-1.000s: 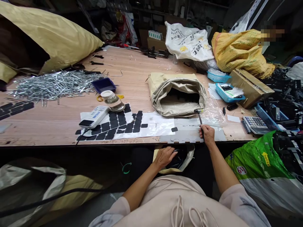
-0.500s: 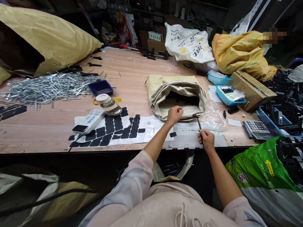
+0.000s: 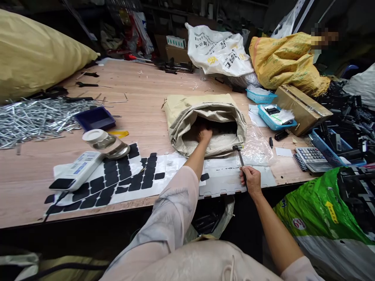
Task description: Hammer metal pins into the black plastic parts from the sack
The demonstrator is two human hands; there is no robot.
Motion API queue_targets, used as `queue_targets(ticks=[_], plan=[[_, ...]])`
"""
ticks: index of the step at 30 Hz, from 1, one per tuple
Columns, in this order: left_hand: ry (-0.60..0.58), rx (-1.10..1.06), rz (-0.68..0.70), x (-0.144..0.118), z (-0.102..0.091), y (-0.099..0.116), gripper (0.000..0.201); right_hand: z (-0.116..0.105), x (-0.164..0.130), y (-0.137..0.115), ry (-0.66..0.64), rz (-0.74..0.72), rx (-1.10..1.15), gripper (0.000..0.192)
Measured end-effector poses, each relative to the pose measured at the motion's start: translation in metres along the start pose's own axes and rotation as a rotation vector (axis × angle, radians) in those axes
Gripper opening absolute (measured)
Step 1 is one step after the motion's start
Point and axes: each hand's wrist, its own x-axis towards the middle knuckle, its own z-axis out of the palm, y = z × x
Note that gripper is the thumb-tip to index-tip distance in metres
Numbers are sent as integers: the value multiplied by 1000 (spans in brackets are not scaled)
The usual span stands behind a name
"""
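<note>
My left hand (image 3: 205, 134) reaches into the mouth of a beige sack (image 3: 189, 104) lying on the table. Its fingers are hidden in the dark opening, so their pose does not show. My right hand (image 3: 252, 179) is closed around the handle of a small hammer (image 3: 240, 158), whose head points away from me, close to the front of the sack. Under the hammer lies a white-grey sheet (image 3: 225, 184) along the table's front edge. Left of it, black rounded pads (image 3: 148, 173) stick on white backing sheets.
Metal rods (image 3: 38, 117) lie heaped at the left, beside a dark blue tray (image 3: 95, 118). A lidded jar (image 3: 109, 144) and a white device (image 3: 79, 169) stand nearby. Blue baskets (image 3: 277, 119), a cardboard box (image 3: 303, 107) and a calculator (image 3: 313, 159) are at the right.
My left hand has moved from in front of the sack into its opening. My right hand still holds the hammer. The view has shifted, so the table's things appear further left.
</note>
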Motion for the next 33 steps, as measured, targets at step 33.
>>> queue_targets(ticks=[33], plan=[[-191, 74, 500, -180, -39, -88, 23, -10, -20, 5, 33, -469, -604, 32]])
